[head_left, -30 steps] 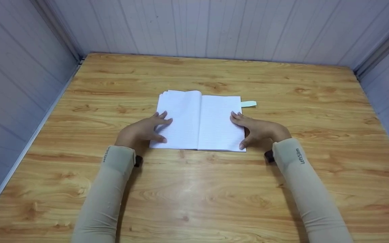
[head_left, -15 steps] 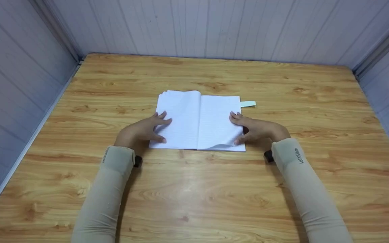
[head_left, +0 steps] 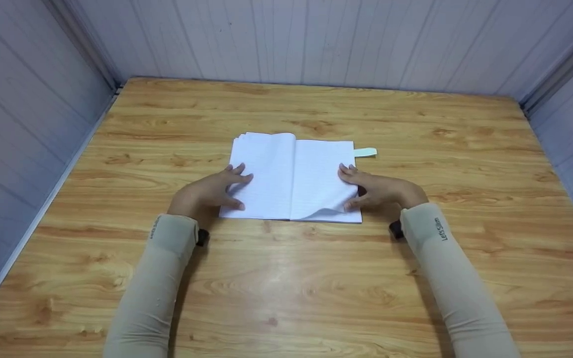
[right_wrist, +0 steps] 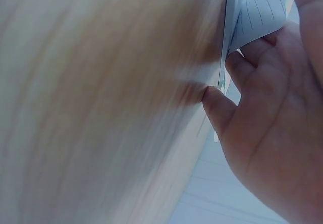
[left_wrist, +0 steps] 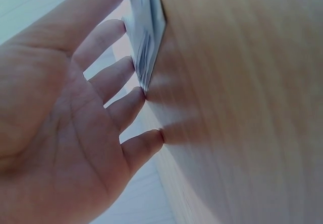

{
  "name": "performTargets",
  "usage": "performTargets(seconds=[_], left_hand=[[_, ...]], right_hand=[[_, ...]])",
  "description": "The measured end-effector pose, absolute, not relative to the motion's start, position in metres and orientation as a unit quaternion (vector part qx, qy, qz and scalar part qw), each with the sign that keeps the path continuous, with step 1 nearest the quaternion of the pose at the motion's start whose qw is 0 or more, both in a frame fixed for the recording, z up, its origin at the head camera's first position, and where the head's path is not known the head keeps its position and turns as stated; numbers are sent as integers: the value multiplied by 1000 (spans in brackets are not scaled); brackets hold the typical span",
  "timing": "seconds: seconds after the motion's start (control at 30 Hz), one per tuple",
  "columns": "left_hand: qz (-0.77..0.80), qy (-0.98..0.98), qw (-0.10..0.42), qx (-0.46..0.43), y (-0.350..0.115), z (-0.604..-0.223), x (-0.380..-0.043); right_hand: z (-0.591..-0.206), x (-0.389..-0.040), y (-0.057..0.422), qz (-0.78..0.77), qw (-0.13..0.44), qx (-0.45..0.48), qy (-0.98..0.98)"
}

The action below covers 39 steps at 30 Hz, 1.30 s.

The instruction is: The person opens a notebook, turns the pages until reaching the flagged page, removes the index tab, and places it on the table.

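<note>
An open notebook (head_left: pixel 269 191) with white ruled pages lies flat on the wooden table. My left hand (head_left: pixel 209 190) rests on its left page, fingers spread, fingertips and thumb at the outer edge. In the left wrist view the left hand's fingertips touch the page edges, and the little finger is on the wood. At the right side, my right hand (head_left: pixel 381 191) holds a page between thumb and fingers, its lower corner buckled up off the sheets beneath. The right wrist view shows the lined underside of that lifted page (right_wrist: pixel 260 14). A pale green tab (head_left: pixel 365 152) sticks out from the right edge.
The wooden table (head_left: pixel 276 288) extends around the notebook on every side. White panelled walls (head_left: pixel 286 40) stand at the back, left and right. Black wrist straps show below both sleeve cuffs.
The right thumb has slid inward and up, and the lower right corner of the right page has curled up from lying flat. The left hand has stayed in place.
</note>
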<state>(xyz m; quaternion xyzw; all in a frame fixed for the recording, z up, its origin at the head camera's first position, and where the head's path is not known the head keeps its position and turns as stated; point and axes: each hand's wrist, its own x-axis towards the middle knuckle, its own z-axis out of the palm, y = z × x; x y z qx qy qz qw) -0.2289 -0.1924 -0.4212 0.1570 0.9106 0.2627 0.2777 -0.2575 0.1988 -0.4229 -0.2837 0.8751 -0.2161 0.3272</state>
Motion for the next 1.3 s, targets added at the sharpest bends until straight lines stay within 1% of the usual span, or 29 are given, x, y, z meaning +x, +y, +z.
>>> performTargets(seconds=[0.2,0.37,0.63,0.77,0.97,1.17,1.3], left_hand=[[260,914,276,147,-190,-418,-228],[248,919,270,148,-187,-416,-227],[253,925,238,152,-182,-414,-225],[249,930,211,167,-178,-412,-226],[231,939,155,203,-166,-411,-228],[238,936,101,239,-145,-410,-227],[257,927,75,262,-128,-411,-224]], right_hand=[[-423,-258,200,-227,318,-305,868],[-424,-259,200,-233,323,-303,866],[-423,-258,200,-229,326,-297,868],[-423,-259,199,-229,327,-293,869],[-422,-258,199,-233,321,-300,868],[-423,-259,201,-239,324,-301,864],[-424,-260,201,-244,323,-311,860]])
